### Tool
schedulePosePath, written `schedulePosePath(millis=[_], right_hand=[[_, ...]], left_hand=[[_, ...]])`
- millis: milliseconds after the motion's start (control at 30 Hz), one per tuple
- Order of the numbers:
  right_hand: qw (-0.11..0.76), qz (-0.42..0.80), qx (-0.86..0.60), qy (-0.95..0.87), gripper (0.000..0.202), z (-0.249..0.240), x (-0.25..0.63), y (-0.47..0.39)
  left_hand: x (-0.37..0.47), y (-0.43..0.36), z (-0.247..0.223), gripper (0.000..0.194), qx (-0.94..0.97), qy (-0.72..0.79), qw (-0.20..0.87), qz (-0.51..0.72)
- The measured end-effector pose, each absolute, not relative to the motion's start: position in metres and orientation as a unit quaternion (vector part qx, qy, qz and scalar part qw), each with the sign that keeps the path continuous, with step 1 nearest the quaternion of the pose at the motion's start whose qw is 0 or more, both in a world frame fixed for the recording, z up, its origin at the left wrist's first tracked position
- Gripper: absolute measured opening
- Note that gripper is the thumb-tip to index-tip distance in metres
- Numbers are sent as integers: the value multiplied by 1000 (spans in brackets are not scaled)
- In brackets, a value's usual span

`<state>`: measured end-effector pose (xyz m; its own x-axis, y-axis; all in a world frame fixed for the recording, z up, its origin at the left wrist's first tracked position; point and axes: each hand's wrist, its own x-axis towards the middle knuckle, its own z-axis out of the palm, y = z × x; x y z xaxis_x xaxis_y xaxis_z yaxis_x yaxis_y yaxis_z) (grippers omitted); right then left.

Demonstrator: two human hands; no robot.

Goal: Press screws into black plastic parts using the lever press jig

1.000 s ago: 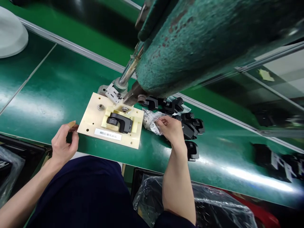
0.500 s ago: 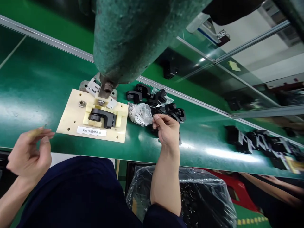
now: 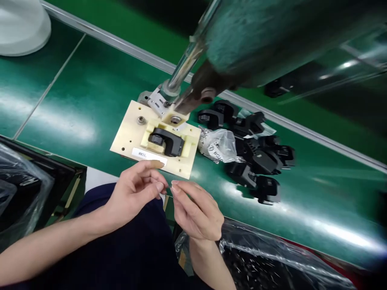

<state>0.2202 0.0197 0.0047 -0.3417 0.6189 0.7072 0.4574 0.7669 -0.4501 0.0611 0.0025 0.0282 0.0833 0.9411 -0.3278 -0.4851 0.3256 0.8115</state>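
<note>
My left hand (image 3: 142,186) and my right hand (image 3: 198,210) meet fingertip to fingertip in front of the cream fixture plate (image 3: 185,169). Thumb and fingers of the right hand are pinched together; whatever is between them is too small to name. The left hand's fingers are curled in, thumb against them, and its grasp is hidden too. A curved black plastic part (image 3: 173,144) sits in the raised nest of the plate. Above the nest is the metal head (image 3: 175,120) of a green press (image 3: 242,38). The left fingers partly cover a white label (image 3: 140,154) on the plate.
Right of the plate lies a clear plastic bag (image 3: 222,143) of small parts, with several black parts (image 3: 261,161) around it. Plastic-lined bins stand below the bench edge at left (image 3: 18,193) and right (image 3: 256,266). A white rounded object (image 3: 24,26) is at far left.
My right hand has left the clear bag and come toward me. The left hand has swung rightward to meet it, its fingers curling in. The camera view has shifted left.
</note>
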Motion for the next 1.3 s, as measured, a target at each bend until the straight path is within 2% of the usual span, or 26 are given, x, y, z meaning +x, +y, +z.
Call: schedulePosePath(millis=[333,600,833,967,1067,1167,1300], right_hand=[[442,104,-275,-848,35,-14,214,19],[432,114,-268,-853,31,-15,213,20],[508,253,-381,-730,27,-12,197,11],[495,385,-415,-659,17,-11,192,6],[480,420,-420,-646,12,-10,188,6],[488,364,-432,-665,12,-9,184,6],[466,137,-437,-757,15,-8,180,9]], left_hand=[[53,-2,20,26,165,410,733,518],[52,0,23,26,146,413,737,515],[55,2,22,28,127,426,720,533],[57,2,21,27,143,462,682,548],[58,1,20,26,170,476,664,550],[61,-2,19,26,205,498,640,548],[63,-11,17,22,266,536,580,554]])
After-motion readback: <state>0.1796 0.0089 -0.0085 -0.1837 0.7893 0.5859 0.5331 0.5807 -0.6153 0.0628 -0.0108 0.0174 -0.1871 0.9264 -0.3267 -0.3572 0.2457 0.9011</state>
